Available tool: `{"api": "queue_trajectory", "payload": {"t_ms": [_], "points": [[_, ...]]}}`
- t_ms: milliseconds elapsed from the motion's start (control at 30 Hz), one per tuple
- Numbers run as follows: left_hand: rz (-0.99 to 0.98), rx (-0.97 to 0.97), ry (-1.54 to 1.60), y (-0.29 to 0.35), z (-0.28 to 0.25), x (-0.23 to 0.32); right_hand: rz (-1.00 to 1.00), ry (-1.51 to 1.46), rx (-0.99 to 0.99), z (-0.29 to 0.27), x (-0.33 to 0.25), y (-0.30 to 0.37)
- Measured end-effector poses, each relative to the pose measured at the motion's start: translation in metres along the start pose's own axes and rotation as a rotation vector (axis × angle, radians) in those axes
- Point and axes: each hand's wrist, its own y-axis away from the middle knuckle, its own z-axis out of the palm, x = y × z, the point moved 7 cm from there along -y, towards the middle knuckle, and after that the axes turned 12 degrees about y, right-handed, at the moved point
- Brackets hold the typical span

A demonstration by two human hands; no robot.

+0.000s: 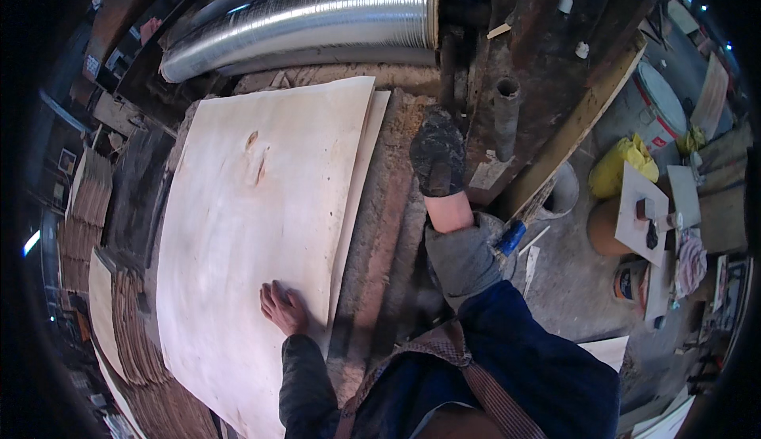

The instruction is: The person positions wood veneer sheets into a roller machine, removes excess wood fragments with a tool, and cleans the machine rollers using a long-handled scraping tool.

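On veneer sheet left hand flat; gloved right hand outstretched

I count two pale veneer sheets, one silver duct, one yellow bag, two buckets.

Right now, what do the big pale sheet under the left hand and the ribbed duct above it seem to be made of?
The pale sheet looks like thin wood veneer: matte, bare, with a knot mark and faint grain, and a second sheet's edge showing beneath. The left hand rests flat on it. The ribbed duct appears to be shiny metal, probably foil or thin aluminium, judging by its bright streak of glare and fine ridges.
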Motion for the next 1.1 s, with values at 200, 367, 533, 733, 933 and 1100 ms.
{"api": "queue_trajectory", "payload": {"t_ms": [200, 367, 533, 733, 933, 1100], "points": [[0.005, 0.000, 0.016, -0.001, 0.000, 0.005, -0.076, -0.091, 0.251, -0.034, -0.048, 0.014], [0.013, 0.008, -0.021, 0.004, -0.001, 0.000, 0.043, -0.080, 0.114, 0.020, -0.025, 0.007], [0.029, 0.023, 0.013, 0.000, 0.002, 0.000, -0.056, 0.210, 0.330, 0.007, -0.021, -0.002], [0.031, 0.042, 0.012, 0.004, -0.003, -0.007, -0.079, 1.208, 0.625, -0.020, -0.059, 0.005], [0.031, 0.037, -0.006, 0.003, 0.004, -0.005, 0.107, -0.164, 0.225, -0.017, -0.094, 0.002], [0.021, 0.053, 0.000, 0.006, 0.001, -0.009, 0.009, 0.760, 0.609, 0.011, -0.066, 0.018]]}}
